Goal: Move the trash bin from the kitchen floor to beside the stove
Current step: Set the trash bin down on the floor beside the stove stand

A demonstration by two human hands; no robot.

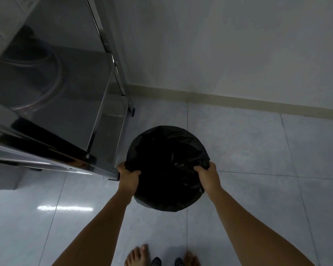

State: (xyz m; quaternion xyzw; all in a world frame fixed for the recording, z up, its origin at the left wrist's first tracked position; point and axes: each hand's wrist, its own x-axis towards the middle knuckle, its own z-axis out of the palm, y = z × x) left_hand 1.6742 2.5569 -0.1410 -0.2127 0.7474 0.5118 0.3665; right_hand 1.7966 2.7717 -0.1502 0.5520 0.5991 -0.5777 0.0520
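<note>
A round trash bin [166,156] lined with a black plastic bag sits in the middle of the view, over the grey tiled floor. My left hand [128,176] grips the bin's left rim and my right hand [208,175] grips its right rim, fingers curled over the bag. The bin is just right of the front corner of a stainless steel stove stand [96,135]. Whether the bin touches the floor cannot be told.
The steel stand has a lower shelf with a hose [52,77] coiled beneath the top. A pale wall with a beige skirting [238,102] runs behind the bin. My bare feet [136,256] in striped sandals stand on the glossy tiles at the bottom.
</note>
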